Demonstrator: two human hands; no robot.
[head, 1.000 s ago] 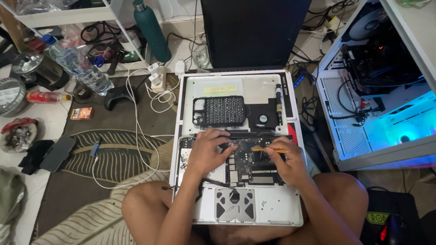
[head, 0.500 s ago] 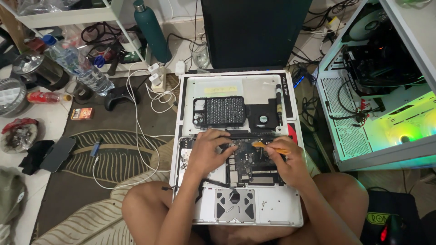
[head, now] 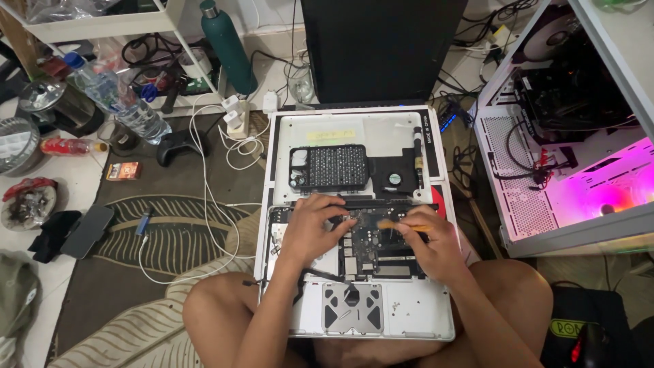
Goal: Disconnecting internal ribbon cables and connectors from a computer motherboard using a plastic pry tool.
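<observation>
Cluttered floor, patterned rug [head: 170,238] under opened laptop [head: 354,313]

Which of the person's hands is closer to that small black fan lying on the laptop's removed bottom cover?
The right. The right hand works on the circuit board just below the fan, holding a thin orange tool. The left hand sits farther left, below the screwdriver bit case.
</observation>
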